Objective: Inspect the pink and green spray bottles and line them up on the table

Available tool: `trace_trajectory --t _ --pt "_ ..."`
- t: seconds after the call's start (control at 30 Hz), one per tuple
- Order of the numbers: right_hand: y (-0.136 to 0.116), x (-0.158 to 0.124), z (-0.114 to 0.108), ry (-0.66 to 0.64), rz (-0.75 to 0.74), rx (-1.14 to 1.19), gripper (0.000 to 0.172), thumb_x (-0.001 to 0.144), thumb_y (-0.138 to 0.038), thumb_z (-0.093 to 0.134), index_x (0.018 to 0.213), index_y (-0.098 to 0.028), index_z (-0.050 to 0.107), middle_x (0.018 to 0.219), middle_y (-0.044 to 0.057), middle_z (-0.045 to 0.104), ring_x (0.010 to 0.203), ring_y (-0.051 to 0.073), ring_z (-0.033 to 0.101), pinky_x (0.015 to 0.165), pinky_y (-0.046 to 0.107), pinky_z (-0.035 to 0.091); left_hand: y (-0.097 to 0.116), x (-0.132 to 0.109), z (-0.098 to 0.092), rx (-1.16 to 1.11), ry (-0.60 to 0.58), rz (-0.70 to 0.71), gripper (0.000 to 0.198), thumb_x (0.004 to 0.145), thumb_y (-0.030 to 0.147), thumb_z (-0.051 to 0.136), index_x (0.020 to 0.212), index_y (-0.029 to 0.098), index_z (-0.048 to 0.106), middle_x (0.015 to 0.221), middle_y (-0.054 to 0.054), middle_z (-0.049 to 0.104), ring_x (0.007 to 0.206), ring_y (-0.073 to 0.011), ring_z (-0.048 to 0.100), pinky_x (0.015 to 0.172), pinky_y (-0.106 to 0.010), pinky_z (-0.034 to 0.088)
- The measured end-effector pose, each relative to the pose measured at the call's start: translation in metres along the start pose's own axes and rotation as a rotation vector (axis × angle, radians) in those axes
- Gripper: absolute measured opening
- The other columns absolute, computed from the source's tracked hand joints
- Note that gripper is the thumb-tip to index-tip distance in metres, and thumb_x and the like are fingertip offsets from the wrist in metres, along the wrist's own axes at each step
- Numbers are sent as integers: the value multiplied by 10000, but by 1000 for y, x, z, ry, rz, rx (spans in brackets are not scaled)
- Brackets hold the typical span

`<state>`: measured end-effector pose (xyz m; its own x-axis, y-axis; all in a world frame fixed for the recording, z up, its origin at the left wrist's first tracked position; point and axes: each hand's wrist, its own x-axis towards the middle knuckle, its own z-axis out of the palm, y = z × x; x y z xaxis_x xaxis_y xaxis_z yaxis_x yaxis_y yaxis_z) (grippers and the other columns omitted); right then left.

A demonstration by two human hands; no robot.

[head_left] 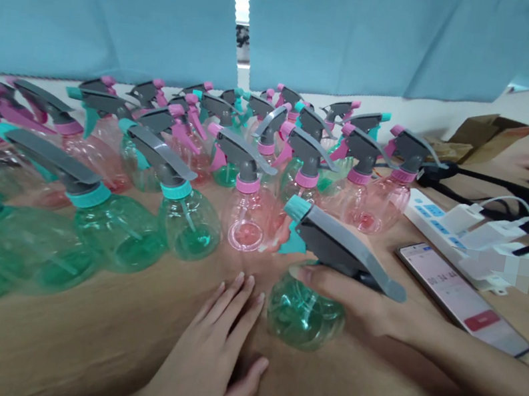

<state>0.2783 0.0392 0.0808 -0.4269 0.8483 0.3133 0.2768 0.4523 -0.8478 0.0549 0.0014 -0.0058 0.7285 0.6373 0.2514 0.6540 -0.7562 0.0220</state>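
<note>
My right hand [354,297] is closed around the neck of a green spray bottle [305,320] with a grey and teal trigger head. That bottle is upright, low over the table or on it; I cannot tell which. To its left, my left hand [220,339] lies flat on the table with fingers stretched out, holding nothing. Just beyond my left fingertips stands a pink spray bottle [247,219] with a pink collar. Another green spray bottle [189,226] with a teal collar is close to it on the left.
Rows of pink and green spray bottles [119,231] fill the left and back of the wooden table [121,329]. On the right lie a phone [463,299] with a running timer and a white power strip [436,220] with plugs and cables. Behind them sits an open cardboard box [490,141].
</note>
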Motion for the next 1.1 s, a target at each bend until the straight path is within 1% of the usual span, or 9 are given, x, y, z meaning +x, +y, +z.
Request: trace_trajectory --t 0.1,0.27,0.33,0.43,0.53,0.73,0.87,1.1 --pt "2 0 1 29 17 2 96 830 -270 526 790 -213 592 663 -22 594 618 131 593 577 240 532 0 0 0 -3 -3 -6 583 892 326 542 1393 73 387 1498 -182 325 1377 -343 272 1043 -519 369" --pt "-2 0 0 48 54 -18 108 803 -305 556 851 -216 592 745 3 627 657 152 613 601 267 541 0 0 -1 1 -24 -9 599 896 343 538 1405 72 374 1499 -188 318 1377 -340 273 1041 -514 370" --pt "-4 0 0 70 52 -30 113 788 -305 557 845 -221 605 720 2 617 655 160 611 578 268 529 1 1 -1 -2 -25 -15 601 899 339 536 1414 80 364 1502 -182 315 1379 -337 270 1040 -513 372" --pt "-6 3 1 120 11 -80 128 753 -289 554 845 -239 627 634 -16 560 578 151 561 516 261 497 1 1 -2 -3 -20 -16 598 895 339 543 1409 85 374 1500 -176 323 1377 -337 278 1037 -514 376" --pt "-9 4 3 131 17 -84 167 766 -302 541 891 -256 642 613 -20 540 538 143 528 474 251 471 1 1 -2 -2 -15 -14 601 889 340 549 1403 77 381 1500 -177 324 1375 -337 282 1039 -511 378" --pt "-9 3 5 152 12 -91 275 770 -255 537 1026 -274 635 723 -1 621 618 158 567 576 272 515 -1 0 -1 19 -6 -6 593 895 342 542 1401 77 384 1502 -176 320 1376 -331 285 1047 -502 373" --pt "-6 3 6 174 -13 -84 302 763 -260 557 1056 -275 629 762 0 641 640 162 567 654 301 538 -1 1 -1 26 -12 -2 600 889 338 547 1400 71 382 1499 -181 324 1374 -334 288 1044 -501 376" --pt "-2 2 6 138 3 -50 345 770 -246 547 1108 -268 615 787 -2 655 649 153 581 605 267 526 1 2 -3 18 -20 -13 588 895 336 532 1404 86 377 1501 -177 321 1371 -335 293 1038 -505 377"
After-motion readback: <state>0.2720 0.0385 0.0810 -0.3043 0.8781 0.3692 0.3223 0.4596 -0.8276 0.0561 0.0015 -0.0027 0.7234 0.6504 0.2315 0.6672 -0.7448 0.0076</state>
